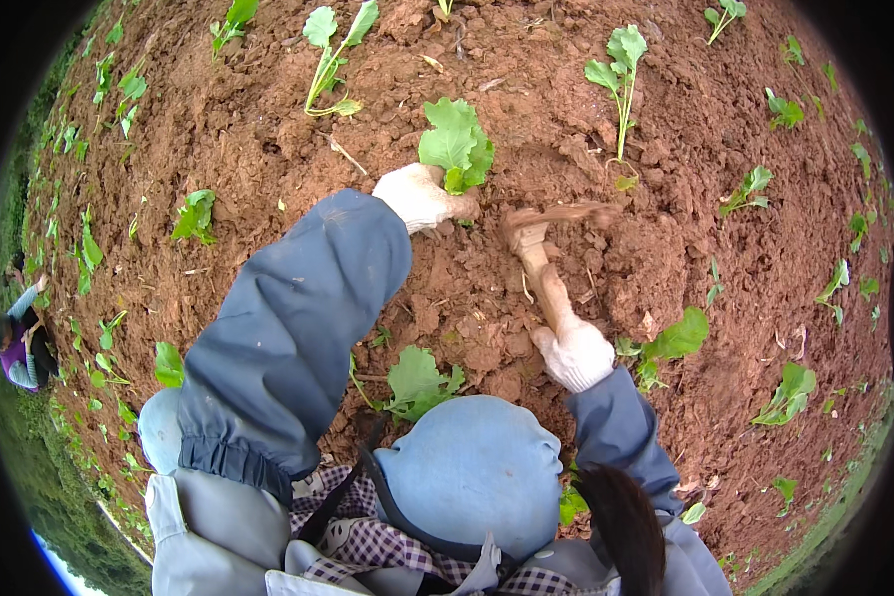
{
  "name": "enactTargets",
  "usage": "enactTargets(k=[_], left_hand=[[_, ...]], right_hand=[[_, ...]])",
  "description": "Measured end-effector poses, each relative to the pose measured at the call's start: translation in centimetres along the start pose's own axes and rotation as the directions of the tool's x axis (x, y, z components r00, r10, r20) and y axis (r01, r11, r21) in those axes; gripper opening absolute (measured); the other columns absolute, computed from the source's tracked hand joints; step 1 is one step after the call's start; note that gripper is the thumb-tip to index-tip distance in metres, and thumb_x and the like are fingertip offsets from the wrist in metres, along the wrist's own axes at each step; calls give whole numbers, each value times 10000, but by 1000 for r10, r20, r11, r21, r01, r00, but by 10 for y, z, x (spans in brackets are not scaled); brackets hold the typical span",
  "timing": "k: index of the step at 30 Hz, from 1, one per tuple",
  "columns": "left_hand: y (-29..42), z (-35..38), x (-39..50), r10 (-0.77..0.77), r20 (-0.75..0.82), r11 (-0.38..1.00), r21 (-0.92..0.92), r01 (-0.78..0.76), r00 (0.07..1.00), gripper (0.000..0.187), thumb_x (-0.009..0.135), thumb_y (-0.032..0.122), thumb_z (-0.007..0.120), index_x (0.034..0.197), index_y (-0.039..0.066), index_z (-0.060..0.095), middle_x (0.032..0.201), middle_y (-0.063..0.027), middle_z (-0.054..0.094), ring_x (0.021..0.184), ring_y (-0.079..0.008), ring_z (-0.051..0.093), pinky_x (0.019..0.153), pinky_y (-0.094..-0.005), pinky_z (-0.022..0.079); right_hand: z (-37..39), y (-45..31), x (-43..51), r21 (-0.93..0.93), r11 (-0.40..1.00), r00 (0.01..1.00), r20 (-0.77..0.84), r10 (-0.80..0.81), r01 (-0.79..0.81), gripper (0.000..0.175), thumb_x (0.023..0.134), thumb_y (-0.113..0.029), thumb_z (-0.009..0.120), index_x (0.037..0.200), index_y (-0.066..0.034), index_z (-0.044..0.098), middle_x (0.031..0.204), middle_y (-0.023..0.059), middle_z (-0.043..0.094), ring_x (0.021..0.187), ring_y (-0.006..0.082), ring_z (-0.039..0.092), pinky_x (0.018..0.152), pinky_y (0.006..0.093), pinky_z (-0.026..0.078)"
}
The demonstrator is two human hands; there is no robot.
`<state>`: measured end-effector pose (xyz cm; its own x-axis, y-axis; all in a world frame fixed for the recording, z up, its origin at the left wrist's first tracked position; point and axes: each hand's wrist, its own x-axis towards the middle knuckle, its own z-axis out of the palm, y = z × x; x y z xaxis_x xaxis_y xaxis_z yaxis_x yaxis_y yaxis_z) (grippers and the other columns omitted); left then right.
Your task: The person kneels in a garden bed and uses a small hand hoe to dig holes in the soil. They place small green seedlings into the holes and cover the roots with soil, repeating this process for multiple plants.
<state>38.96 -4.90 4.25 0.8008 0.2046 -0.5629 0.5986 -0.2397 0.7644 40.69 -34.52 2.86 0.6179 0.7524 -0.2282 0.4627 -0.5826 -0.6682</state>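
Note:
My left hand (423, 197), in a whitish knitted glove, holds a broad-leaved green seedling (454, 141) low down, at soil level. Its fingertips and the seedling's roots are hidden. In a similar glove, my right hand (575, 356) grips the wooden handle of a short hand hoe (547, 283). The hoe's soil-coated head is blurred and lies just right of my left hand, close over the loosened reddish-brown soil (454, 290). Beside my right wrist stands another leafy seedling (674, 339).
Between my hands and my knee (469, 473) grows a leafy seedling (419, 384). Long-stemmed seedlings lie on the soil ahead, one at upper left (328, 63) and one at upper right (624, 89). Several more dot both sides. A person (24, 343) crouches at the far left edge.

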Motion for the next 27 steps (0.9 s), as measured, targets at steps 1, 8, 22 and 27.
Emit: enactTargets(k=[1, 8, 22, 27], left_hand=[[2, 0, -1, 32, -8, 993, 116, -31, 999, 440, 808, 333, 761, 1158, 77, 690, 975, -52, 726, 847, -139, 678, 762, -287, 548], [0, -71, -74, 58, 15, 930, 362, -59, 998, 517, 885, 256, 700, 1336, 36, 576, 956, -46, 721, 807, -112, 647, 713, -260, 533], [-175, -191, -320, -355, -536, 701, 390, 597, 766, 439, 895, 114, 693, 1308, 3, 595, 1096, -80, 708, 967, -161, 663, 856, -302, 538], [-183, -112, -349, -620, -467, 753, -130, 645, 630, 372, 899, 169, 720, 1239, 30, 657, 1008, -75, 724, 932, -155, 671, 825, -293, 539]], right_hand=[[9, 12, 2, -157, 917, 866, 303, 398, -366, 878, 891, -69, 592, 1596, -212, 87, 1286, 326, 576, 1015, 430, 664, 865, 398, 529], [-8, 7, -25, 205, 966, 984, 115, 136, -158, 814, 883, -75, 578, 1584, -191, 179, 1280, 278, 598, 1062, 439, 650, 893, 397, 533], [32, 42, -2, -186, 978, 992, 91, -83, 98, 692, 875, -278, 609, 1511, -325, 341, 726, 264, 640, 639, 461, 635, 587, 548, 506], [27, 40, -8, -323, 946, 980, 190, 60, 5, 627, 904, -319, 590, 1493, -281, 380, 731, 204, 621, 631, 367, 633, 581, 500, 504]])
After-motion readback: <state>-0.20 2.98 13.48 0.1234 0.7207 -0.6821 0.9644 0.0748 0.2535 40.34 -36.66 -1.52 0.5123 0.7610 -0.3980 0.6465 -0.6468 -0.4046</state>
